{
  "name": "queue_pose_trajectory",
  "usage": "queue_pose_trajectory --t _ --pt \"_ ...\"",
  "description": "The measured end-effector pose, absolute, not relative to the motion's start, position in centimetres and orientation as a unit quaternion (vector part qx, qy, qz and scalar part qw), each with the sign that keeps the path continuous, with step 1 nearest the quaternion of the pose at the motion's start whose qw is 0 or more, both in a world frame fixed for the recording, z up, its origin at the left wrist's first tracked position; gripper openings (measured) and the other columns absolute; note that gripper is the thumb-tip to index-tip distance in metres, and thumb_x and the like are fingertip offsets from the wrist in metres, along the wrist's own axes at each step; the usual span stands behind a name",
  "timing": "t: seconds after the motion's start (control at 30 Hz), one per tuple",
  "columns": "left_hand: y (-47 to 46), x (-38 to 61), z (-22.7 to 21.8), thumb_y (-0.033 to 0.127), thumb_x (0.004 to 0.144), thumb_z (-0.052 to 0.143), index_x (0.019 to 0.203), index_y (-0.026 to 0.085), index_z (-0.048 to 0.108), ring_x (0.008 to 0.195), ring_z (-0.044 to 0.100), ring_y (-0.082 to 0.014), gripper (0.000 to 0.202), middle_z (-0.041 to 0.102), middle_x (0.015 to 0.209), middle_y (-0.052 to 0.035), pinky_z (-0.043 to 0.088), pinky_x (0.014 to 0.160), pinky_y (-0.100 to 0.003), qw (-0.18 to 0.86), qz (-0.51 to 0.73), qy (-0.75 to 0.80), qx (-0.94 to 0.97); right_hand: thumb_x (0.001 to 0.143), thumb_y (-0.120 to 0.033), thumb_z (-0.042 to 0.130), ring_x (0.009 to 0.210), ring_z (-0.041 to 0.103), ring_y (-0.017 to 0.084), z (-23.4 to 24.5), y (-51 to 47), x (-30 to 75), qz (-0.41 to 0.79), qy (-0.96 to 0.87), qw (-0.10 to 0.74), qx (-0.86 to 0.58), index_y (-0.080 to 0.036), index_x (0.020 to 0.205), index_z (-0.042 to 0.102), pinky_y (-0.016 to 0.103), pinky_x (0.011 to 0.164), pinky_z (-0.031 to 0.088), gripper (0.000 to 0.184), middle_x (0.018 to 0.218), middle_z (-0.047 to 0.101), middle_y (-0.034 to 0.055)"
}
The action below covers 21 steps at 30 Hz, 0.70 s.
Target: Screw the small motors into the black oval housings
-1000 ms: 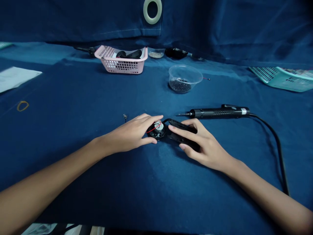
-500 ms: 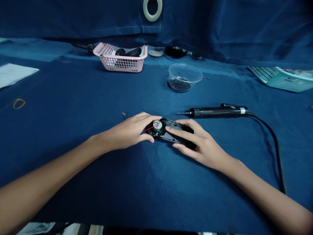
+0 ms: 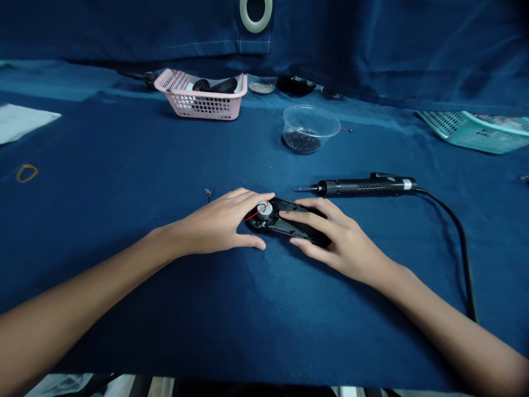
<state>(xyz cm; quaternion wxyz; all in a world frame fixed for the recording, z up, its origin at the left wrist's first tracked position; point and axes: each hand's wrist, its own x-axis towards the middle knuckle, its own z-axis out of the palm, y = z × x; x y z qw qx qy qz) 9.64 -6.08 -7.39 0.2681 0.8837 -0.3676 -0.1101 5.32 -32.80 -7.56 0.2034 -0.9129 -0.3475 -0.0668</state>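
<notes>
A black plastic housing lies on the blue cloth, hollow side up. In its rounded left end sits a small round speaker with a pale back and a red wire and a black wire. My left hand reaches over that end, fingers along the far edge; its thumb stands off the near edge, so this hand is open. My right hand is closed around the other end, index finger laid inside toward the speaker, thumb at the near side. My left fingers hide part of the speaker's rim.
Behind my right hand lies a black electric screwdriver with its cable running right. Farther back are a clear tub of small dark screws, a pink basket and a teal basket. A rubber band lies left.
My left thumb has moved away from the housing's near edge. The housing has turned slightly, its right end shifting toward me. The whole view has shifted a little.
</notes>
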Motion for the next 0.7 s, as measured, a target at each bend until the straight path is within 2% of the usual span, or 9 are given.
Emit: queue_pose_trajectory --t 0.17,0.43,0.7 --pt "-6.1 9.6 -7.6 0.049 0.088 0.063 0.15 0.032 0.031 0.132 0.044 -0.0236 0.071 0.048 0.142 -0.0034 0.037 0.11 -0.035 0.266 -0.097 -0.365 0.887 0.09 -0.039 0.058 0.127 0.051 0.019 -7.5 -32.6 5.3 -0.078 -0.352 0.208 -0.909 -0.027 0.132 0.053 0.037 0.108 0.047 0.044 0.136 0.05 0.008" --pt "-6.2 9.8 -7.7 0.043 0.089 0.065 0.148 0.031 0.035 0.129 0.047 -0.0231 0.068 0.051 0.138 -0.003 0.037 0.108 -0.032 0.28 -0.099 -0.363 0.883 0.089 -0.037 0.06 0.125 0.053 0.02 -7.6 -32.4 5.2 -0.097 -0.355 0.203 -0.908 -0.026 0.128 0.057 0.037 0.106 0.049 0.04 0.132 0.052 0.0091" --pt "-6.2 9.4 -6.5 0.054 0.088 0.061 0.151 0.031 0.029 0.132 0.041 -0.0211 0.074 0.044 0.144 -0.0026 0.036 0.109 -0.032 0.256 -0.145 -0.348 0.89 0.089 -0.036 0.061 0.128 0.05 0.015 -7.6 -32.5 5.1 -0.094 -0.358 0.213 -0.904 -0.027 0.129 0.057 0.033 0.109 0.046 0.041 0.133 0.052 0.0071"
